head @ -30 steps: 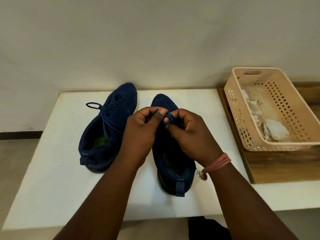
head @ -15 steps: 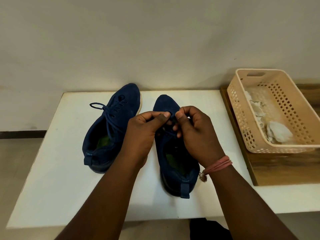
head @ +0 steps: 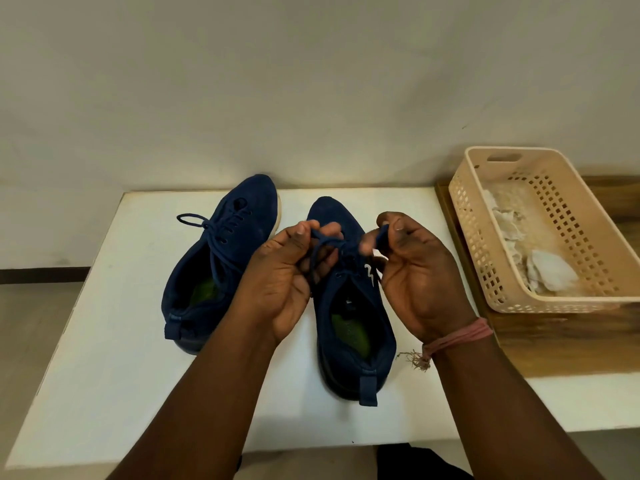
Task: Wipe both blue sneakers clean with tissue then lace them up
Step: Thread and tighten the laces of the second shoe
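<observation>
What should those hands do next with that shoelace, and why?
Probably pull the two loops apart to tighten the bow: the left hand and right hand each pinch the lace above the right sneaker, and the knot looks slack.

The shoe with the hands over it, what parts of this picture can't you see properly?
Head view only:
- Right sneaker: its eyelets and lace crossings are covered by the left hand and right hand.
- Lace: each hand's grip hides its ends, so whether the knot is finished is unclear.
- Right hand's fingertips: blurred by motion.
- Basket: the picture's right edge cuts it off.
- Tissue: crumpled; the number of pieces is unclear.
</observation>
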